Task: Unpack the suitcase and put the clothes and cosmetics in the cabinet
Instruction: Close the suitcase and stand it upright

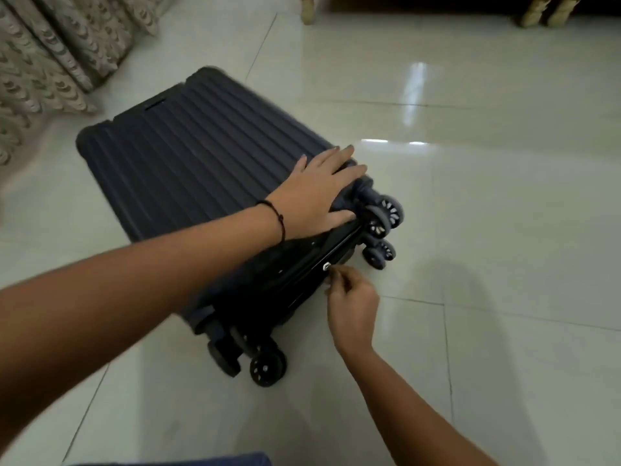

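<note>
Pinching one zipper pull (326, 266) with our right hand (353, 312), we press our flat left hand (314, 196) on the one suitcase (188, 159), at its corner beside four casters (267, 366).

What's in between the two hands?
The head view shows the suitcase, its wheeled end, between them: the left hand lies flat on top, and the right hand pinches the silver zip pull lower down.
</note>
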